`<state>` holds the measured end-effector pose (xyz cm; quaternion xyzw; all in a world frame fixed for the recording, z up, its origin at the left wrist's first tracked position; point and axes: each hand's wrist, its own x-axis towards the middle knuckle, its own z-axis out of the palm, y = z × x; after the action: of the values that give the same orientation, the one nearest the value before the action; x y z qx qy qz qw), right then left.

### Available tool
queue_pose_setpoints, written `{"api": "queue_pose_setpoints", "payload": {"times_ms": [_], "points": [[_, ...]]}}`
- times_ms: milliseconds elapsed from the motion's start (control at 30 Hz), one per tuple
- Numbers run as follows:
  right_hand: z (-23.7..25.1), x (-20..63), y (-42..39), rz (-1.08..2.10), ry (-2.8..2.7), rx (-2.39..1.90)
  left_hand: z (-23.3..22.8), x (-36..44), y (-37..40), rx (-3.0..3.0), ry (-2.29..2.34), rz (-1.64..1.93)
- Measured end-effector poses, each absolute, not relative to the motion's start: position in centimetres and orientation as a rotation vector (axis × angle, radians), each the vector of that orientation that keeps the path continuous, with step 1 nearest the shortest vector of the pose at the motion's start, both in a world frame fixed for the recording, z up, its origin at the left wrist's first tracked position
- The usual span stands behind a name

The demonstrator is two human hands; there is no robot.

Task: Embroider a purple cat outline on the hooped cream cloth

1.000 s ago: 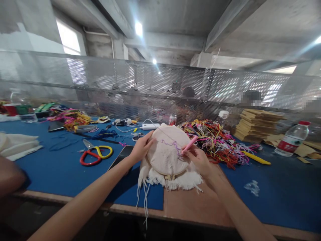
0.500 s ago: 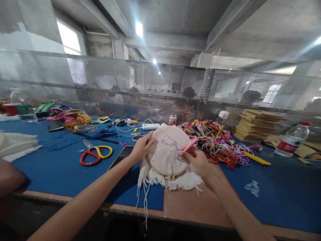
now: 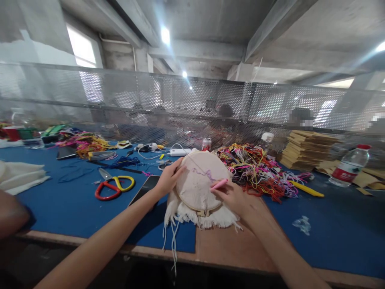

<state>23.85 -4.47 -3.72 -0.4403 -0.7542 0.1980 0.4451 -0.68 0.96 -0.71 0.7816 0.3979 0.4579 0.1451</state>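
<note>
A round embroidery hoop (image 3: 205, 213) holds cream cloth (image 3: 192, 196) with a fringed lower edge, tilted up from the table's front. Purple stitching (image 3: 204, 173) runs across the upper middle of the cloth. My left hand (image 3: 170, 176) grips the hoop's left rim, fingers on the front and the rest hidden behind. In my right hand (image 3: 231, 194) is a pink pen-like tool (image 3: 219, 184), held in a pinch low over the right of the cloth. Its tip is hidden by my fingers, so I cannot tell whether it touches the fabric.
Red-and-yellow scissors (image 3: 114, 188) and a dark phone (image 3: 147, 188) lie left of the hoop. A tangled yarn pile (image 3: 255, 168), a yellow tool (image 3: 306, 188) and a water bottle (image 3: 350, 166) are on the right. Another person's arm (image 3: 12, 210) shows at the left edge.
My right hand has moved slightly down and left over the cloth, and the pink tool now lies flatter. My left hand stays on the hoop's rim.
</note>
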Motion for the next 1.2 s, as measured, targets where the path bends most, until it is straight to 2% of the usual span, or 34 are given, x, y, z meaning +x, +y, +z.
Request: {"api": "queue_pose_setpoints", "payload": {"times_ms": [100, 600, 967, 1200], "points": [[-3.4, 24.0, -4.3, 0.523, -1.838, -1.17, -0.7, -0.7, 1.0, 2.24, 1.155, 1.301], [-3.7, 24.2, -3.7, 0.852, -1.481, -0.97, -0.7, -0.8, 1.0, 2.265, 1.189, 1.275], [-3.4, 23.5, -4.8, 0.554, -1.858, -0.957, -0.9, -0.8, 1.1, 2.295, 1.259, 1.282], [-3.0, 23.5, -4.7, 0.536, -1.807, -1.101, -0.7, -0.8, 0.9, 2.299, 1.247, 1.273]]}}
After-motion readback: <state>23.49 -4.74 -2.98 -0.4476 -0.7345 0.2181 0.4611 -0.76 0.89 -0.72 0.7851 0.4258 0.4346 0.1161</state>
